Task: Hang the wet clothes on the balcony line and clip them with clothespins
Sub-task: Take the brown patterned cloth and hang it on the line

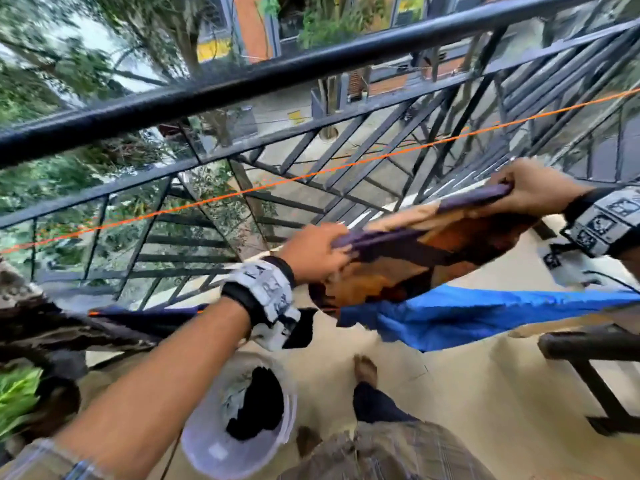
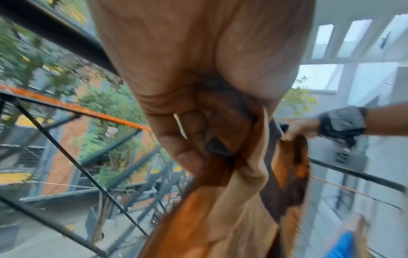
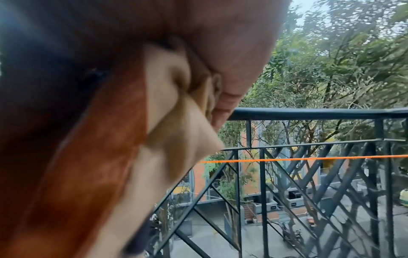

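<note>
An orange, tan and dark purple patterned cloth (image 1: 415,251) hangs stretched between my two hands, below the orange line (image 1: 311,174). My left hand (image 1: 318,251) grips its left top edge, the fingers curled round the fabric (image 2: 234,174). My right hand (image 1: 526,192) grips the right top edge, and the cloth (image 3: 99,157) fills the left of the right wrist view. The orange line (image 3: 309,158) runs in front of the black railing (image 1: 277,77). A blue cloth (image 1: 485,313) hangs on a nearer line under the patterned one. No clothespins are visible.
A white bucket (image 1: 207,441) with dark clothes in it stands on the tan floor by my bare foot (image 1: 365,370). A dark patterned garment (image 1: 69,327) hangs at the left. A black frame (image 1: 595,368) stands at the right. Green plants (image 1: 17,393) are at the far left.
</note>
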A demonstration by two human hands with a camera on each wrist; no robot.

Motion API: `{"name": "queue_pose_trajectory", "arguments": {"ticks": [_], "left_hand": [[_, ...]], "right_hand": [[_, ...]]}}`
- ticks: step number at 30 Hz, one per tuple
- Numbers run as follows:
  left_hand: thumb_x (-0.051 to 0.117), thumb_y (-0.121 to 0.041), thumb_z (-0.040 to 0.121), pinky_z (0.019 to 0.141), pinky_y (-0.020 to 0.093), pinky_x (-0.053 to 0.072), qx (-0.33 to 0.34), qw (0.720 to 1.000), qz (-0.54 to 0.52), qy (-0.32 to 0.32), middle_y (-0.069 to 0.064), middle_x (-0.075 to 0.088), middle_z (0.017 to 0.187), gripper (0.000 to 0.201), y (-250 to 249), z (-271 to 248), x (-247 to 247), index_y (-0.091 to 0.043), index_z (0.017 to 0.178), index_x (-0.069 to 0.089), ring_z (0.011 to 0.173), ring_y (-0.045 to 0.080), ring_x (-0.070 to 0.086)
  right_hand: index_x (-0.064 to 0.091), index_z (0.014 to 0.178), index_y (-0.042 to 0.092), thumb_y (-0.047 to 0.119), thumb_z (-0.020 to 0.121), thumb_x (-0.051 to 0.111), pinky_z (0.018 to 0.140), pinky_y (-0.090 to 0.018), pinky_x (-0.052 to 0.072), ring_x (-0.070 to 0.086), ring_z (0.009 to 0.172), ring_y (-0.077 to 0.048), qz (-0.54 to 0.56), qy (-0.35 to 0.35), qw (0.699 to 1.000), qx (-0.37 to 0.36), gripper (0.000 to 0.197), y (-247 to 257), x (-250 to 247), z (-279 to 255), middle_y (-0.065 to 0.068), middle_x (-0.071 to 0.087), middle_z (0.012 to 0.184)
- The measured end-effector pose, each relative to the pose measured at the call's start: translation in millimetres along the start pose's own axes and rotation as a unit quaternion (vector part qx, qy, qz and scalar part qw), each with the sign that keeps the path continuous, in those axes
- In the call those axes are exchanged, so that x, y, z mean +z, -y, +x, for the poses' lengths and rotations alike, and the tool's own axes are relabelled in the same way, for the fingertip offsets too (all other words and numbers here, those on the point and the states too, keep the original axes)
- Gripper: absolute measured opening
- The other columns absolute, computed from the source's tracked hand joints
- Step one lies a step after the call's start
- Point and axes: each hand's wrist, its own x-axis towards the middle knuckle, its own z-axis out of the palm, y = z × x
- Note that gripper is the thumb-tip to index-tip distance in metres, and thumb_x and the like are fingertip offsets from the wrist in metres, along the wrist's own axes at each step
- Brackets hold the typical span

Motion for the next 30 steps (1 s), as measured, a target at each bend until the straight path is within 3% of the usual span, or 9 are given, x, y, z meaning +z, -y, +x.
{"name": "queue_pose_trajectory", "arguments": {"ticks": [4,6,9,13,15,18,22,26,30], "left_hand": [[0.053,-0.060,0.070,0.062,0.030,0.041,-0.011,0.997,-0.035,-0.073,-0.010,0.059,0.070,0.022,25.7,16.3,-71.7,-0.040,0.075,0.058,0.069,0.011,0.057],[0.053,-0.063,0.067,0.064,0.032,0.048,-0.029,0.995,-0.031,-0.088,-0.011,0.061,0.068,0.030,39.4,8.6,-97.1,-0.037,0.079,0.063,0.064,0.001,0.053],[0.056,-0.069,0.065,0.072,0.043,0.051,-0.082,0.989,-0.014,-0.121,0.002,0.067,0.076,0.060,53.8,-17.2,-128.1,-0.015,0.087,0.068,0.074,0.019,0.062],[0.061,-0.078,0.066,0.077,0.037,0.053,-0.128,0.981,0.006,-0.144,-0.001,0.070,0.080,0.060,66.4,-70.1,-159.9,-0.022,0.087,0.067,0.081,0.025,0.066],[0.066,-0.073,0.064,0.075,0.023,0.049,-0.174,0.968,0.000,-0.179,-0.011,0.070,0.082,0.047,77.1,-97.9,-181.4,-0.033,0.089,0.065,0.080,0.017,0.064],[0.062,-0.079,0.059,0.076,0.025,0.045,-0.222,0.940,0.043,-0.256,-0.001,0.070,0.088,0.068,103.2,-118.3,-214.9,-0.022,0.095,0.063,0.085,0.020,0.065],[0.054,-0.071,0.072,0.068,0.037,0.048,-0.259,0.908,0.181,-0.276,0.014,0.067,0.078,0.051,148.3,-106.9,-228.0,-0.022,0.086,0.053,0.078,0.036,0.067],[0.065,-0.049,0.081,0.070,0.046,0.056,-0.294,0.914,0.221,-0.173,0.015,0.071,0.086,0.024,208.8,-94.4,-197.7,-0.027,0.090,0.064,0.082,0.038,0.068],[0.065,-0.049,0.086,0.070,0.045,0.055,-0.332,0.917,0.193,-0.104,0.014,0.070,0.090,0.022,262.0,-87.4,-172.5,-0.034,0.084,0.050,0.083,0.038,0.067]], "right_hand": [[0.064,0.066,0.019,0.073,0.063,0.058,0.050,-0.020,0.034,0.046,0.055,-0.005,0.034,-0.053,0.993,-0.101,0.054,22.3,-22.5,34.4,0.001,0.049,0.055],[0.067,0.074,0.022,0.071,0.069,0.058,0.060,-0.033,0.044,0.053,0.061,-0.011,0.026,-0.059,0.984,-0.167,0.050,35.6,-27.3,51.7,-0.002,0.059,0.063],[0.067,0.081,0.024,0.072,0.076,0.056,0.061,-0.037,0.044,0.054,0.063,-0.018,0.034,-0.039,0.973,-0.227,0.049,53.7,-27.8,74.6,0.000,0.060,0.065],[0.069,0.083,0.022,0.060,0.077,0.057,0.056,-0.011,0.037,0.050,0.063,-0.009,0.033,-0.018,0.955,-0.294,0.040,96.4,-32.0,101.0,0.012,0.054,0.062],[0.068,0.082,0.026,0.052,0.076,0.058,0.057,-0.018,0.040,0.051,0.061,-0.008,0.054,-0.024,0.946,-0.318,0.028,122.6,-41.4,119.5,0.006,0.059,0.063],[0.070,0.083,0.016,0.038,0.075,0.056,0.063,-0.036,0.045,0.055,0.065,-0.016,0.082,-0.057,0.936,-0.338,0.028,160.7,-50.7,160.9,-0.008,0.062,0.066],[0.073,0.092,0.015,0.046,0.070,0.052,0.070,-0.033,0.049,0.066,0.081,-0.024,0.027,-0.053,0.955,-0.290,0.044,206.6,-16.6,220.4,-0.010,0.069,0.079],[0.070,0.103,0.015,0.020,0.081,0.058,0.074,-0.034,0.046,0.065,0.095,-0.035,-0.098,0.065,0.976,-0.181,0.025,217.1,63.1,251.5,-0.016,0.070,0.101],[0.067,0.116,0.022,0.019,0.088,0.052,0.083,-0.037,0.052,0.064,0.102,-0.035,-0.160,0.086,0.975,-0.131,0.032,222.6,105.0,265.4,-0.014,0.068,0.112]]}}
